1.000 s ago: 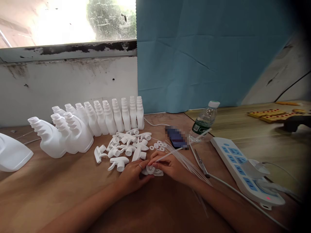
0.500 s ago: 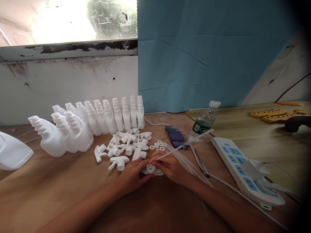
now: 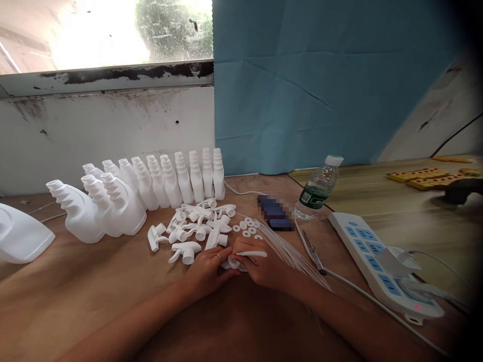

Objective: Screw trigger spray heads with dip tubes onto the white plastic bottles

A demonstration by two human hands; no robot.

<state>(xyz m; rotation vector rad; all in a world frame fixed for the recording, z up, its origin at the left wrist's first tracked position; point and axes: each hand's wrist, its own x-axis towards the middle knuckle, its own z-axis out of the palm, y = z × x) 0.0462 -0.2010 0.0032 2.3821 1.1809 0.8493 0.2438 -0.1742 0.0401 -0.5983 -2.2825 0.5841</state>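
Observation:
My left hand (image 3: 208, 269) and my right hand (image 3: 260, 265) meet at the table's front centre around one white spray trigger head (image 3: 233, 262). The left hand's fingers curl against the head, a ring on one finger. The right hand pinches a thin white dip tube (image 3: 252, 254) that now lies nearly level over the head. A pile of white trigger heads (image 3: 196, 226), a few small white washers (image 3: 246, 227) and a bundle of thin tubes (image 3: 287, 251) lie just beyond the hands.
Rows of white plastic bottles (image 3: 158, 183) stand at the back left, and one lies at the far left (image 3: 20, 236). A water bottle (image 3: 319, 190), scissors (image 3: 311, 251), a white power strip (image 3: 373, 256) and yellow parts (image 3: 426, 178) lie to the right.
The dip tube in my right hand has swung down from pointing up and right to lying almost flat over the trigger head. Both hands stayed in place.

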